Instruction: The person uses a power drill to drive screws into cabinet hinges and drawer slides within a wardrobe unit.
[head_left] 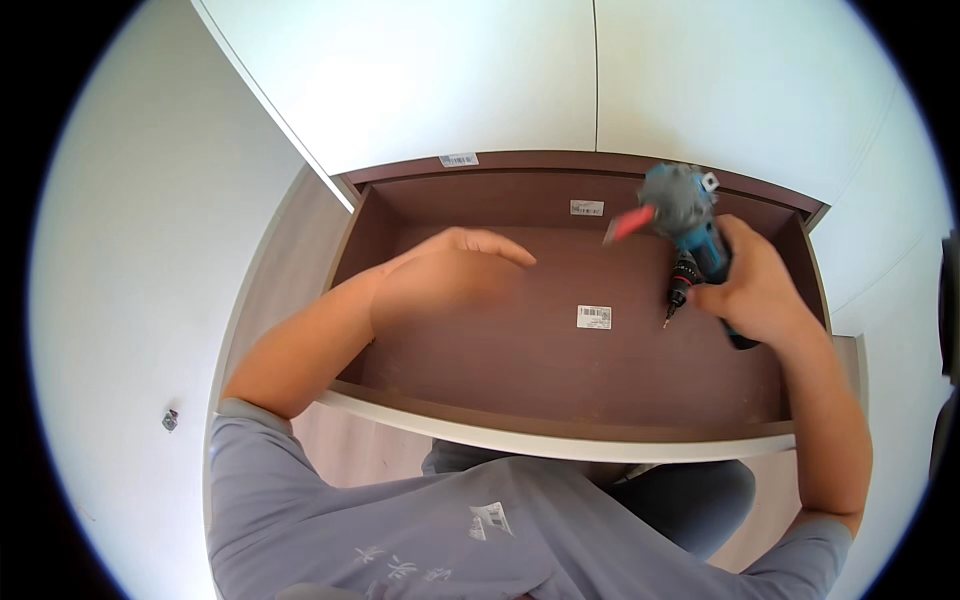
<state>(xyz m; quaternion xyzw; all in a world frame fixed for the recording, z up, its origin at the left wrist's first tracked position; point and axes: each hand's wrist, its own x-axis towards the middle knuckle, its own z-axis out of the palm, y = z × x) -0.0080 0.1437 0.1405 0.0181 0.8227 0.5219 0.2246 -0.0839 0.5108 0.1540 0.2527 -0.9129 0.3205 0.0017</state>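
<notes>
Over the open brown drawer my left hand hangs at the left, partly blurred, fingers stretched and slightly curved, with nothing visible in them. My right hand is closed on a teal and black power tool at the drawer's right. At its top is a grey head with a red blade-like piece sticking out leftward. A black drill chuck with a bit pointing down shows below; whether it belongs to a second tool, I cannot tell. Paper labels are stuck on the drawer's bottom and back.
White cabinet doors stand behind the drawer, with white panels at the right. A pale panel at the left carries a small metal fitting. Wood-look floor shows beside my legs, which are under the drawer front.
</notes>
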